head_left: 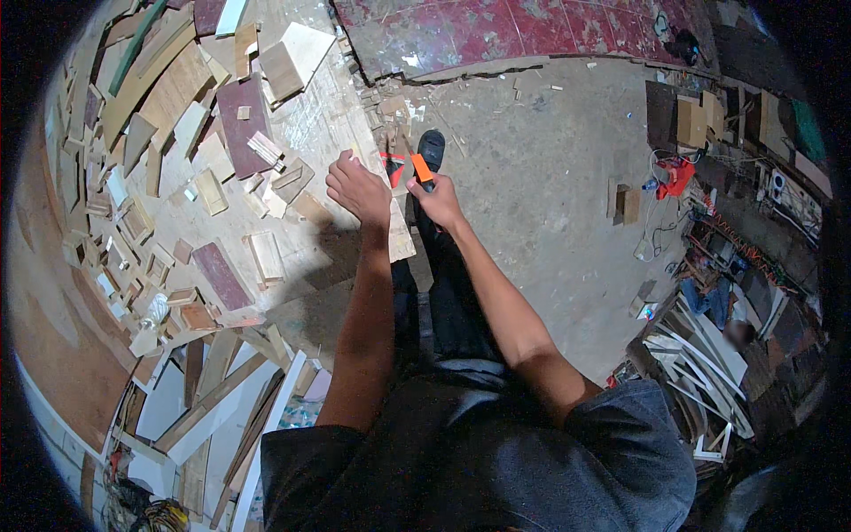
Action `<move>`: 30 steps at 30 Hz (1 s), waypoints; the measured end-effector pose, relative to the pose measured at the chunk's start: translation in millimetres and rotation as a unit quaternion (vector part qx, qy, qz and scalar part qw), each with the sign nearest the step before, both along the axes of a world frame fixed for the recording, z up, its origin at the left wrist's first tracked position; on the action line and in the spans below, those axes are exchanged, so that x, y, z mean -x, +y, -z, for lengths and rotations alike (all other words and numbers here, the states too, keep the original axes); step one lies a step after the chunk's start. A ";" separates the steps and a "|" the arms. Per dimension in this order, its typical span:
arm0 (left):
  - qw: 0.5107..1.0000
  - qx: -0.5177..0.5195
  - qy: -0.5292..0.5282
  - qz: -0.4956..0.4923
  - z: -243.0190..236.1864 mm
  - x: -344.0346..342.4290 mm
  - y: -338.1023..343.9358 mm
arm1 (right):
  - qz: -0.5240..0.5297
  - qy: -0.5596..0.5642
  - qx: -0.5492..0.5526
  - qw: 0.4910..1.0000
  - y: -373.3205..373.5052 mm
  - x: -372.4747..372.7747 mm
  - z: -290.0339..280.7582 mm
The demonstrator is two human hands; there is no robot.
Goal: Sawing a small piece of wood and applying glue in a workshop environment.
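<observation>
My right hand grips an orange-and-black handled tool, pointed away from me beside the right edge of the pale wooden board. My left hand is over that board with its fingers curled; whatever may be in them is hidden. A small red-and-black object shows between my hands at the board's edge. A dark shoe is just beyond the tool.
Scattered wood offcuts cover the work surface at left, with longer planks below. Concrete floor lies right, red tiles beyond. Boxes, cables, a red object and piled white strips line the right side.
</observation>
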State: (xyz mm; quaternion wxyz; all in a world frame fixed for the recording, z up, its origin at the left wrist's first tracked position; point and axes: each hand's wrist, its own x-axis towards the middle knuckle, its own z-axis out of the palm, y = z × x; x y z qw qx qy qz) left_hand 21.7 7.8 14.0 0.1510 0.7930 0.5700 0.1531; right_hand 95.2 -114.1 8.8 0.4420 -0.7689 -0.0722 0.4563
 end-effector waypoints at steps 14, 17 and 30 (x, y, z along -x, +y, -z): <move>0.999 0.009 0.020 -0.024 5.4 0.2 -0.7 | -0.008 -0.021 -0.017 1.000 -2.1 4.7 8.7; 0.999 0.016 0.031 -0.018 3.5 -1.8 0.7 | -0.015 -0.026 -0.005 1.000 -0.9 1.4 7.6; 0.999 0.000 0.047 0.007 6.6 6.2 5.1 | 0.059 -0.031 -0.028 0.997 -4.6 34.7 -147.6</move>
